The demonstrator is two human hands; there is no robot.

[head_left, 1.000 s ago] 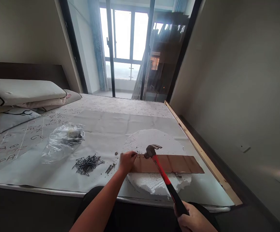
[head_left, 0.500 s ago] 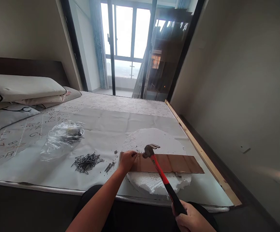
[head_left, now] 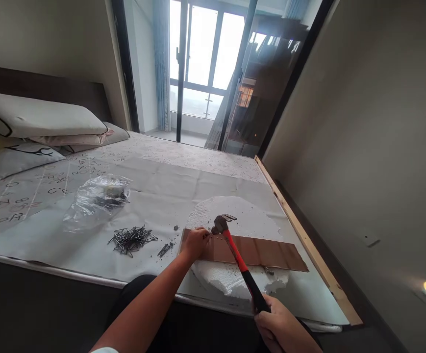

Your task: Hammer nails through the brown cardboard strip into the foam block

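Head view: a bed (head_left: 205, 162) with a letter-printed cover fills the left and middle of the frame, and a pale sheet (head_left: 154, 196) is spread over its near part. Pillows (head_left: 39, 122) are stacked at the upper left against a dark headboard. A tall window (head_left: 201, 63) stands at the top centre. Just right of centre, a white foam slab (head_left: 235, 220) lies on the sheet, its near edge ragged. A brown cardboard strip (head_left: 260, 252) lies across the foam, running from centre toward the right. Left of centre, a crumpled clear plastic bag (head_left: 95, 198) rests on the sheet, and below it sits a pile of nails (head_left: 132, 239), with a few loose ones (head_left: 164, 250) nearer the strip.

The hammer (head_left: 235, 250), red-shafted with a black grip, slants from the lower right up to the centre; its steel head is just above the strip's left end, close to the left fingertips. The right hand (head_left: 282, 331) at the bottom right is clenched around the black grip. The left hand (head_left: 195, 242) rests on the strip's left end with fingertips pinched together; what they pinch is too small to tell.
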